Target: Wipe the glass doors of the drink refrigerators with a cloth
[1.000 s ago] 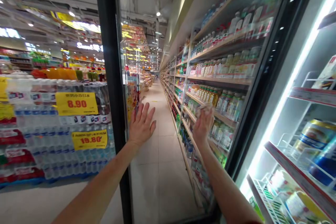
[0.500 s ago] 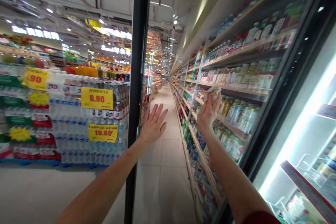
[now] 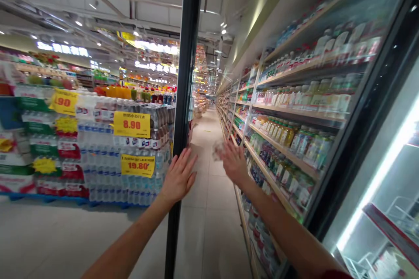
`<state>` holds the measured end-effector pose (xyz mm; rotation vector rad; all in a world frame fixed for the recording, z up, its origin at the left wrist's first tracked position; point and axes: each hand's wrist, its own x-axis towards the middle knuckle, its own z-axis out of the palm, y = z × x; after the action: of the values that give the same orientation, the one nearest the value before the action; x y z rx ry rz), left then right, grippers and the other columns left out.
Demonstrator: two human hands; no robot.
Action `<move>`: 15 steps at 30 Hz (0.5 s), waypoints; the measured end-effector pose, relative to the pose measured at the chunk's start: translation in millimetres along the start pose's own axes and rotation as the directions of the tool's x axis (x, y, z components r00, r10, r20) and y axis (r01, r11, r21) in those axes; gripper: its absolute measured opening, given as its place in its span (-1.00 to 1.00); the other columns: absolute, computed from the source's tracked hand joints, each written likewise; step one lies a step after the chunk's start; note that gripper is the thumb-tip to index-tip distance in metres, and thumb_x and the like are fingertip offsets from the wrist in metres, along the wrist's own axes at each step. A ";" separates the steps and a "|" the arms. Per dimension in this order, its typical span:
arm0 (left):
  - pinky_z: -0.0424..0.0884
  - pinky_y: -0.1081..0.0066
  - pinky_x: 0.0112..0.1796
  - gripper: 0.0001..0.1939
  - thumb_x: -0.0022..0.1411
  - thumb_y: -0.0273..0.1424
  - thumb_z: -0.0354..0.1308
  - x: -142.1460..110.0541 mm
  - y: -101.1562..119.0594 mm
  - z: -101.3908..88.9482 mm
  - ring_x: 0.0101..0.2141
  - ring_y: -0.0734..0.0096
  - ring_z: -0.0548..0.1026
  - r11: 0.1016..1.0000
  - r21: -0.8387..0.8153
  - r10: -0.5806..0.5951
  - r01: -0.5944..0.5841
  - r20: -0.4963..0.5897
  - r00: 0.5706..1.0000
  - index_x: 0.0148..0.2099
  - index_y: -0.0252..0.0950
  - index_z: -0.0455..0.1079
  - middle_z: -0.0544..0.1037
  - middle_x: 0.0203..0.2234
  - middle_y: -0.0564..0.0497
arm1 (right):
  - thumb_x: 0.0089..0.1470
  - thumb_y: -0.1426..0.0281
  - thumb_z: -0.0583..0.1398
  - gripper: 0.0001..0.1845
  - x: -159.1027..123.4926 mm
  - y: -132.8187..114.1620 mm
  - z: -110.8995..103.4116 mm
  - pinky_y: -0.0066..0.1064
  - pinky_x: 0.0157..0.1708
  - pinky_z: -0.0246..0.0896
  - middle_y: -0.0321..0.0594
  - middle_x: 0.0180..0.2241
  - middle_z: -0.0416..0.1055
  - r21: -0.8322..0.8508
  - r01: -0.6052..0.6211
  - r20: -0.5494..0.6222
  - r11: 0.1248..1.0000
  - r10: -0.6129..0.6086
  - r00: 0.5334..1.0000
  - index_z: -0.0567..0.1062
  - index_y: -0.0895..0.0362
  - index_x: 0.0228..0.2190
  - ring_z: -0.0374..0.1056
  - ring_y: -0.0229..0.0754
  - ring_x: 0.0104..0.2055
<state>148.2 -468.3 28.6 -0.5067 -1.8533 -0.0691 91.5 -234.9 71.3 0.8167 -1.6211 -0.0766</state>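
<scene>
A glass door (image 3: 209, 192) with a black frame (image 3: 187, 74) stands swung out in front of me. My left hand (image 3: 178, 176) lies with its fingers stretched out at the door's left frame edge. On the pane, to the right of it, my right hand (image 3: 235, 163) presses a pale crumpled cloth (image 3: 218, 150). Hand and cloth are smeared by motion. Through or in the glass I see shelves (image 3: 284, 148) of bottled drinks, behind my right forearm.
Stacked packs of bottled water (image 3: 104, 161) with yellow price signs (image 3: 132, 124) stand on a blue pallet (image 3: 78, 200) at left. A lit cooler interior (image 3: 389, 174) with wire racks lies at right. Tiled floor (image 3: 137, 244) extends below.
My right hand has moved left and down across the glass with the cloth. My left hand has shifted slightly left and down, onto the frame edge. The view has turned a little left.
</scene>
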 end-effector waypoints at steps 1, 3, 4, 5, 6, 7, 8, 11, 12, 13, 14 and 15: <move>0.01 0.15 0.14 -0.39 0.20 -0.43 -0.03 0.3 1.5 0.2 0.22 0.23 -0.03 1.000 -0.006 -0.007 0.007 -0.010 1.000 0.27 -0.27 -0.09 0.07 0.21 -0.21 | 0.11 0.48 0.00 -0.58 22.3 11.8 -2.0 -0.03 0.17 -0.21 -0.08 0.15 0.15 -0.043 -0.143 -0.053 0.989 0.141 0.989 0.33 0.09 0.01 -0.17 -0.08 0.28; 0.01 0.14 0.14 -0.39 0.20 -0.44 -0.04 1.6 4.5 -0.6 0.23 0.23 -0.04 0.999 -0.022 -0.035 0.034 -0.027 0.999 0.27 -0.29 -0.11 0.07 0.21 -0.23 | 0.11 0.46 -0.01 -0.55 54.6 24.9 -4.2 0.00 0.17 -0.24 -0.03 0.20 0.03 -0.075 -0.319 -0.120 0.945 0.309 0.943 0.28 0.12 0.05 -0.26 -0.04 0.30; 0.01 0.13 0.14 -0.39 0.20 -0.44 -0.04 2.1 6.0 -1.4 0.23 0.23 -0.04 0.998 -0.029 -0.048 0.047 -0.033 0.998 0.27 -0.29 -0.11 0.06 0.21 -0.23 | 0.11 0.46 -0.01 -0.54 59.1 23.4 -4.4 0.00 0.18 -0.25 -0.04 0.21 0.01 -0.074 -0.329 -0.119 0.941 0.320 0.940 0.27 0.11 0.06 -0.28 -0.04 0.30; 0.01 0.13 0.14 -0.39 0.20 -0.44 -0.05 2.3 7.4 -2.2 0.23 0.23 -0.04 0.998 -0.032 -0.056 0.055 -0.037 0.998 0.27 -0.28 -0.11 0.06 0.21 -0.22 | 0.11 0.47 -0.02 -0.54 54.2 16.4 -4.3 -0.01 0.18 -0.25 -0.06 0.21 0.03 -0.066 -0.292 -0.095 0.954 0.286 0.954 0.27 0.10 0.06 -0.27 -0.05 0.30; 0.00 0.13 0.14 -0.40 0.20 -0.44 -0.05 2.3 8.8 -3.0 0.23 0.23 -0.04 0.998 -0.030 -0.060 0.059 -0.038 0.997 0.27 -0.27 -0.11 0.05 0.22 -0.21 | 0.10 0.49 -0.02 -0.54 40.5 4.7 -4.0 -0.02 0.18 -0.24 -0.10 0.19 0.08 -0.047 -0.216 -0.057 0.975 0.213 0.975 0.28 0.08 0.05 -0.24 -0.07 0.29; 0.00 0.13 0.14 -0.40 0.20 -0.44 -0.05 2.1 10.1 -3.7 0.23 0.23 -0.03 0.998 -0.023 -0.059 0.058 -0.038 0.998 0.27 -0.25 -0.10 0.04 0.22 -0.20 | 0.10 0.51 -0.02 -0.55 20.1 -9.7 -3.6 -0.04 0.18 -0.22 -0.14 0.17 0.13 -0.017 -0.114 -0.008 0.993 0.114 0.993 0.31 0.06 0.03 -0.20 -0.09 0.28; 0.00 0.13 0.14 -0.40 0.20 -0.44 -0.04 1.9 11.4 -4.3 0.22 0.23 -0.03 0.999 -0.013 -0.053 0.052 -0.037 0.998 0.27 -0.24 -0.08 0.04 0.22 -0.19 | 0.10 0.52 -0.02 -0.57 -4.0 -24.3 -3.1 -0.07 0.18 -0.21 -0.19 0.13 0.20 0.024 -0.012 0.032 1.000 0.011 0.999 0.34 0.04 0.00 -0.15 -0.12 0.27; -0.04 0.13 0.15 -0.41 0.18 -0.42 -0.01 2.1 15.5 -5.3 0.21 0.22 0.01 0.999 0.023 -0.035 0.036 -0.040 0.999 0.25 -0.22 -0.02 0.10 0.20 -0.18 | 0.12 0.48 0.00 -0.65 -64.7 -46.3 -2.9 -0.18 0.17 -0.11 -0.32 0.11 0.24 0.158 0.248 0.101 0.956 -0.265 0.959 0.41 -0.01 -0.10 -0.03 -0.20 0.23; -0.06 0.14 0.16 -0.42 0.18 -0.42 0.00 2.7 17.1 -5.5 0.20 0.23 0.04 0.999 0.034 -0.031 0.033 -0.043 0.999 0.25 -0.20 0.00 0.13 0.19 -0.17 | 0.11 0.48 0.00 -0.66 -72.5 -42.9 -4.5 -0.19 0.17 -0.11 -0.33 0.10 0.25 0.161 0.249 0.101 0.955 -0.267 0.958 0.42 -0.02 -0.12 -0.02 -0.21 0.22; -0.09 0.14 0.16 -0.42 0.18 -0.41 0.01 3.4 19.0 -5.6 0.19 0.24 0.07 0.998 0.045 -0.029 0.032 -0.050 0.998 0.24 -0.19 0.01 0.16 0.17 -0.16 | 0.11 0.48 0.01 -0.66 -72.7 -35.0 -7.0 -0.18 0.17 -0.13 -0.31 0.10 0.26 0.136 0.196 0.086 0.971 -0.208 0.974 0.42 -0.02 -0.12 -0.02 -0.21 0.23; -0.12 0.14 0.17 -0.42 0.18 -0.41 0.01 4.3 21.2 -5.6 0.18 0.26 0.10 0.998 0.055 -0.031 0.035 -0.059 0.998 0.24 -0.17 0.01 0.19 0.16 -0.15 | 0.10 0.49 0.01 -0.64 -66.3 -24.5 -10.3 -0.14 0.18 -0.16 -0.27 0.10 0.26 0.090 0.091 0.055 0.992 -0.096 0.994 0.42 -0.02 -0.11 -0.04 -0.20 0.24; -0.16 0.14 0.18 -0.41 0.18 -0.41 0.01 5.3 23.8 -5.2 0.17 0.27 0.13 0.997 0.065 -0.037 0.042 -0.069 0.997 0.25 -0.16 0.00 0.20 0.15 -0.14 | 0.09 0.50 0.01 -0.62 -55.6 -13.7 -13.5 -0.10 0.19 -0.19 -0.21 0.11 0.23 0.037 -0.048 0.013 0.998 0.047 0.999 0.41 0.00 -0.08 -0.08 -0.17 0.25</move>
<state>160.5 -446.6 30.5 -0.4170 -1.7936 -0.0509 109.4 -209.9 21.1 0.8076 -1.6569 -0.0176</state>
